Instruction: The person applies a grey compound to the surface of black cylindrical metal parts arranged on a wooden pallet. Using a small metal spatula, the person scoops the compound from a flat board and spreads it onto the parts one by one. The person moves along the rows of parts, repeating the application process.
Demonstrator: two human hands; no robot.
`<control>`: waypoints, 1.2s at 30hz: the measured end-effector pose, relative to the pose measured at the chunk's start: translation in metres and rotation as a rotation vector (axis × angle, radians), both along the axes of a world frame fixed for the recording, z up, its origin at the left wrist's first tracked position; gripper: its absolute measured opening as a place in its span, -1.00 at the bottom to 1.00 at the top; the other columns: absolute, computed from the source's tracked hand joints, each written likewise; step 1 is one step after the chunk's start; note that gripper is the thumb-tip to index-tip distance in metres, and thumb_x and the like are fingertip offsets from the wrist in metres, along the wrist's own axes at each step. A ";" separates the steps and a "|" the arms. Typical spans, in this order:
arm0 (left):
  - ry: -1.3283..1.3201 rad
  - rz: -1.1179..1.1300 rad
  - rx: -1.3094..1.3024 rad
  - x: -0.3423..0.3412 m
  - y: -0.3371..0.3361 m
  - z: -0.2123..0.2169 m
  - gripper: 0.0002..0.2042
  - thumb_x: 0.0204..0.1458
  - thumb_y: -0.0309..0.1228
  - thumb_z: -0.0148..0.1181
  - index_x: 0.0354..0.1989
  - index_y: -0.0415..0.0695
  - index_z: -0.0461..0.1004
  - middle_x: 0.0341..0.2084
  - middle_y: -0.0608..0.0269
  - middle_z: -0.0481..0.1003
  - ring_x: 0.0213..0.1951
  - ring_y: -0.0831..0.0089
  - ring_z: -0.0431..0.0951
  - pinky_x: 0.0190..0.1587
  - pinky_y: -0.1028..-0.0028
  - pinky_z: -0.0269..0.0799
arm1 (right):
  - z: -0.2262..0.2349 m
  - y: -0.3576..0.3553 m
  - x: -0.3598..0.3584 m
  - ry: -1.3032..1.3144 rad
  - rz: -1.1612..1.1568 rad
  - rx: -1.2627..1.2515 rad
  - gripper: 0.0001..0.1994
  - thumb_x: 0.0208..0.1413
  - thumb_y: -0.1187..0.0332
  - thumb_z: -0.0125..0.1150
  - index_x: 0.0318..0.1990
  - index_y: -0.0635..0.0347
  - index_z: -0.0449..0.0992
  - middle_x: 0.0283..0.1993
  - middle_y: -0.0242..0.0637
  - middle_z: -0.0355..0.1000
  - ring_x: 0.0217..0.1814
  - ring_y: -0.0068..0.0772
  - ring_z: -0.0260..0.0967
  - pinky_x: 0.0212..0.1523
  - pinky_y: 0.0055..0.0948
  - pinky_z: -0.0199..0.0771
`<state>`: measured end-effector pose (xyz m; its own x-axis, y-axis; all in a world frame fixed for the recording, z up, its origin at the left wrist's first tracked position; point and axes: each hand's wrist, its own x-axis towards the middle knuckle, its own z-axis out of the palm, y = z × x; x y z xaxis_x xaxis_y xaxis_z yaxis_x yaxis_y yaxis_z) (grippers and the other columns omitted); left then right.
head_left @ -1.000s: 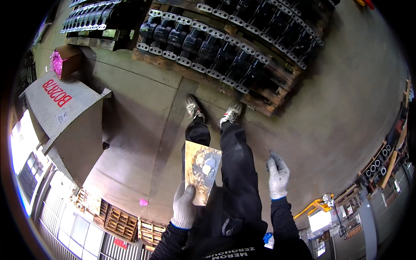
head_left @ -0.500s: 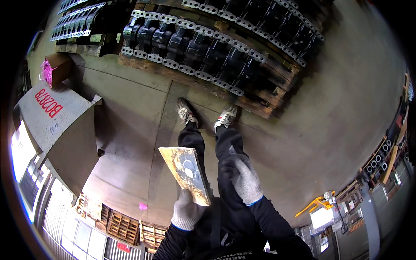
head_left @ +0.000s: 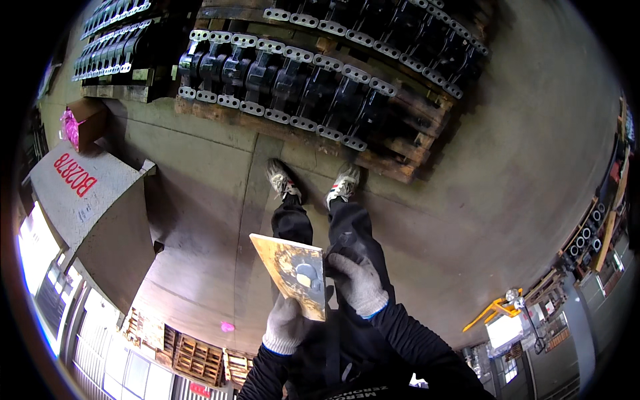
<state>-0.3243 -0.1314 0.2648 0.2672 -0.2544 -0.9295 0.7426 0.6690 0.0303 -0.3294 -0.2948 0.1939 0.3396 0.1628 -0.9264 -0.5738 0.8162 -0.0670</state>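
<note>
Cardboard sheet [head_left: 291,270], tan and stained, with a pale round patch near its lower edge, sits just below the picture's centre, held out over the person's dark trousers. Left hand [head_left: 285,325], in a grey work glove, grips the sheet's bottom edge from 6 o'clock, fingers closed around it. Right hand [head_left: 357,283], also gloved, meets the sheet's right edge at 3 o'clock, fingers curled and pressed against it. 2 trainers [head_left: 313,181] stand on the concrete floor [head_left: 507,173] at 12 o'clock, facing a wooden pallet [head_left: 390,157] loaded with black metal castings [head_left: 287,80]. To handle the sheet well, both hands probably need firm holds on opposite edges, keeping it level.
</note>
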 end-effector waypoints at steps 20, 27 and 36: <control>-0.025 -0.009 0.020 -0.002 -0.001 -0.005 -0.37 0.15 -0.31 0.27 0.34 -0.24 0.16 0.20 0.05 0.38 0.21 0.13 0.40 0.31 0.15 0.30 | -0.001 0.027 -0.045 0.020 -0.066 0.110 -0.78 0.29 0.49 0.07 0.03 0.32 0.50 -0.06 -0.23 0.55 -0.04 -0.44 0.52 0.02 -0.51 0.51; -0.086 0.015 0.118 0.007 -0.012 -0.004 -0.44 0.22 -0.27 0.17 0.28 -0.31 0.15 0.11 0.00 0.40 0.12 0.17 0.47 0.20 0.22 0.41 | 0.014 0.017 -0.027 -0.086 0.109 0.006 -0.77 0.29 0.47 0.06 0.04 0.32 0.51 -0.04 -0.23 0.55 0.01 -0.45 0.49 0.06 -0.55 0.44; -0.111 0.012 0.153 0.015 -0.016 -0.006 -0.41 0.18 -0.31 0.23 0.31 -0.26 0.16 0.14 0.03 0.39 0.16 0.15 0.43 0.24 0.17 0.37 | 0.019 0.008 -0.013 0.023 -0.028 0.142 -0.73 0.17 0.48 0.18 0.02 0.34 0.49 -0.04 -0.27 0.50 0.05 -0.46 0.42 0.12 -0.52 0.36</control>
<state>-0.3095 -0.1476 0.2584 0.3727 -0.1090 -0.9215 0.7211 0.6591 0.2136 -0.3428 -0.2871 0.2125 0.3245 0.2832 -0.9025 -0.5508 0.8323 0.0631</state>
